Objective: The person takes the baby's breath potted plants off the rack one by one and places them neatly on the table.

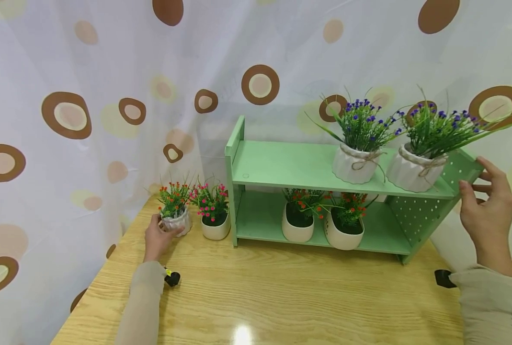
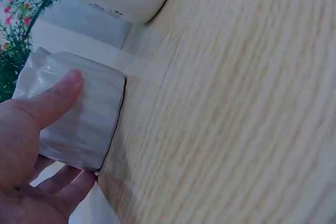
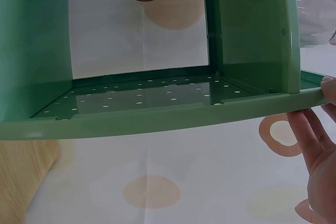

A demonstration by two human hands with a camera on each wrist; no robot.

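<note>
At the table's left side my left hand (image 1: pixel 158 238) grips a white ridged flowerpot (image 1: pixel 179 224) of orange flowers, which stands on the wood. The left wrist view shows the thumb across the pot (image 2: pixel 84 124) and the fingers around its other side. My right hand (image 1: pixel 492 206) holds the upper edge of the right side panel of a green two-tier shelf (image 1: pixel 277 160). In the right wrist view, thumb and fingers of the hand (image 3: pixel 317 156) lie on either side of that green panel (image 3: pixel 157 121), perforated with small holes.
Two ridged white pots of purple flowers (image 1: pixel 356 164) (image 1: pixel 417 167) stand on the top tier. Two cream pots of red flowers (image 1: pixel 298 224) (image 1: pixel 345 233) sit on the lower tier. Between shelf and left hand is a cream pot of pink flowers (image 1: pixel 216 227). A patterned curtain (image 1: pixel 221 48) hangs behind.
</note>
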